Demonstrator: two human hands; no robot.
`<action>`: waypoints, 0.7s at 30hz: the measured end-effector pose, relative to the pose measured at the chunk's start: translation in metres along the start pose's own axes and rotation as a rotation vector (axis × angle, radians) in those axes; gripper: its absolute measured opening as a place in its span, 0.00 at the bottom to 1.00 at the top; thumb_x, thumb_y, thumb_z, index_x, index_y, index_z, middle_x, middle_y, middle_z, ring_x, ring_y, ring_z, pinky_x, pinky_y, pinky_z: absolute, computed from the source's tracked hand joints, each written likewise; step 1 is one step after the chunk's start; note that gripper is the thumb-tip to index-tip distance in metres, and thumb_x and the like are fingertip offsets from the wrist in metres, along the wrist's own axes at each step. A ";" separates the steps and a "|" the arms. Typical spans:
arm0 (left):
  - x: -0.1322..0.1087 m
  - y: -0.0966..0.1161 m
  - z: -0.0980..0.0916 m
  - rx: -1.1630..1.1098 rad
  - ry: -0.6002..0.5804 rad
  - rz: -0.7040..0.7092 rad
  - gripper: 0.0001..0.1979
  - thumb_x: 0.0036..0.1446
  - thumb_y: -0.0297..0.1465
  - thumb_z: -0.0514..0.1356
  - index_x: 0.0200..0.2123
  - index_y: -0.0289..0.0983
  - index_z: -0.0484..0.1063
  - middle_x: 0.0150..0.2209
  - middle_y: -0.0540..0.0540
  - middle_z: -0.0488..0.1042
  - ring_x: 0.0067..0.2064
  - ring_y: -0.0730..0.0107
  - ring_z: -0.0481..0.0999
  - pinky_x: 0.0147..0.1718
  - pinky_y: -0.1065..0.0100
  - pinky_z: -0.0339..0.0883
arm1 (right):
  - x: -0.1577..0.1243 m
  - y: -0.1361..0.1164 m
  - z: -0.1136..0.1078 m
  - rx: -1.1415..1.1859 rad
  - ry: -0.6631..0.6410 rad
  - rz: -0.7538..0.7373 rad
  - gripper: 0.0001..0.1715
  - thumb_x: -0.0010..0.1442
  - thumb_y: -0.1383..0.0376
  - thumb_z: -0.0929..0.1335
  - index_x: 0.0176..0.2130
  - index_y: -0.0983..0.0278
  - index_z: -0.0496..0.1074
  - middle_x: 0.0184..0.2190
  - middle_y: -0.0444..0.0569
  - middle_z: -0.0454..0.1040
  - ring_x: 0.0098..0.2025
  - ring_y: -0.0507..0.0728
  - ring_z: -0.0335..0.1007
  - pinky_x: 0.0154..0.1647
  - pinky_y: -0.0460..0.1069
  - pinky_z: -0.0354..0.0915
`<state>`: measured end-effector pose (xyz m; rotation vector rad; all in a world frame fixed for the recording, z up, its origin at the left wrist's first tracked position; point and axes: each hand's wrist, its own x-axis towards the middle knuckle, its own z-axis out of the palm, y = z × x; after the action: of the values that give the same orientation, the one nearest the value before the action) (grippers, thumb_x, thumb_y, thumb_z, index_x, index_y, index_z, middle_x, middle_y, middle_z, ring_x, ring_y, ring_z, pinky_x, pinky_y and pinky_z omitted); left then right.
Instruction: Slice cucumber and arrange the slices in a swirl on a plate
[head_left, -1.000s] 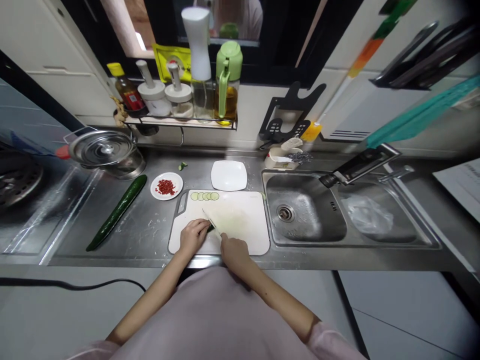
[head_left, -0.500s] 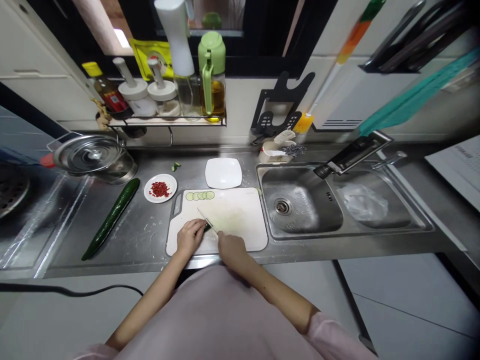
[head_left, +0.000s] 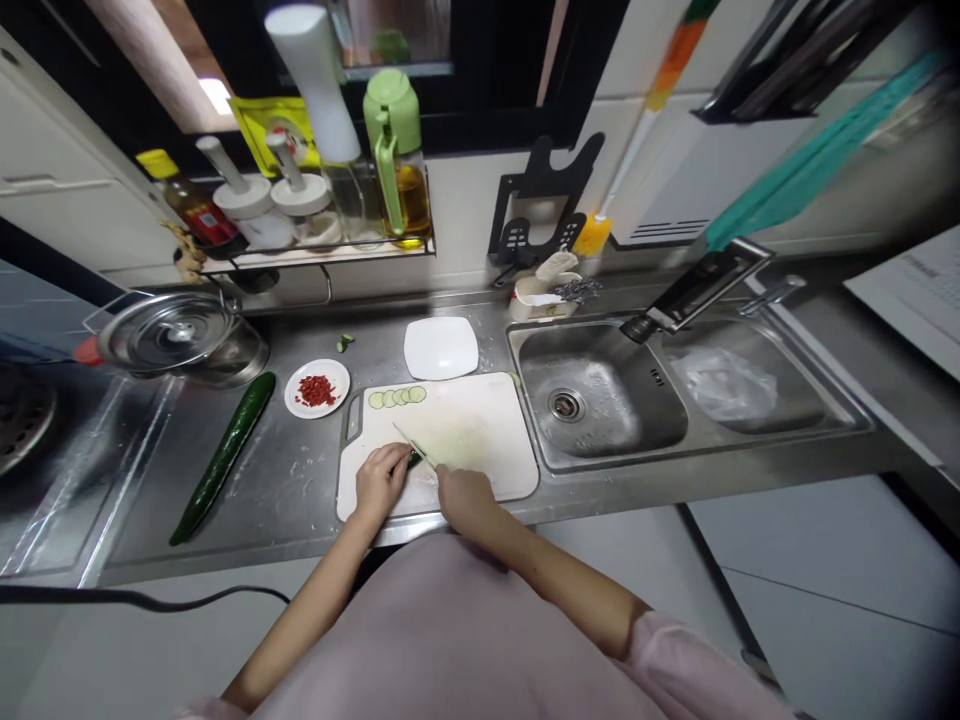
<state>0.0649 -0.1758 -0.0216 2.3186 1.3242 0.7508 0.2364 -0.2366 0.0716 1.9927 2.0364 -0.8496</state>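
My left hand (head_left: 381, 480) is closed over a short dark green piece of cucumber (head_left: 414, 459) on the white cutting board (head_left: 495, 430); most of the piece is hidden under the fingers. My right hand (head_left: 466, 498) grips a knife (head_left: 411, 440) by its handle, which the fist covers. The blade slants up and left, right beside the cucumber piece. Along the board's upper left lies a row of thin, overlapping cucumber slices (head_left: 397, 397). A whole cucumber (head_left: 225, 455) rests on the steel counter at the left.
Behind the board sits a white square plate (head_left: 441, 348). A round plate (head_left: 289, 392) with chopped red pieces is left of it, near small green cucumber ends (head_left: 344, 342). A lidded pot (head_left: 180, 340) stands far left, a double sink (head_left: 600, 470) right. Above hangs a condiment rack (head_left: 315, 255).
The view has shifted and tilted slightly. Both hands keep the same place on the board, with the knife still against the cucumber piece; little else differs.
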 end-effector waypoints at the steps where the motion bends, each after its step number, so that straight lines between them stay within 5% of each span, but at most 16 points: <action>1: 0.000 0.000 0.000 0.000 0.003 0.005 0.11 0.62 0.33 0.54 0.40 0.42 0.77 0.42 0.47 0.79 0.44 0.65 0.76 0.45 0.64 0.69 | 0.001 0.000 0.001 0.006 0.012 -0.003 0.16 0.61 0.72 0.58 0.46 0.68 0.68 0.35 0.59 0.78 0.42 0.62 0.76 0.38 0.51 0.66; 21: -0.001 0.003 -0.002 -0.044 -0.040 -0.017 0.12 0.63 0.35 0.53 0.41 0.42 0.77 0.44 0.46 0.78 0.46 0.65 0.76 0.47 0.61 0.69 | 0.004 0.005 0.000 0.026 0.009 -0.026 0.15 0.63 0.71 0.58 0.47 0.67 0.68 0.36 0.59 0.78 0.43 0.61 0.76 0.40 0.51 0.66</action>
<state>0.0655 -0.1779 -0.0189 2.2733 1.2956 0.7180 0.2406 -0.2337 0.0681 1.9917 2.0710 -0.8781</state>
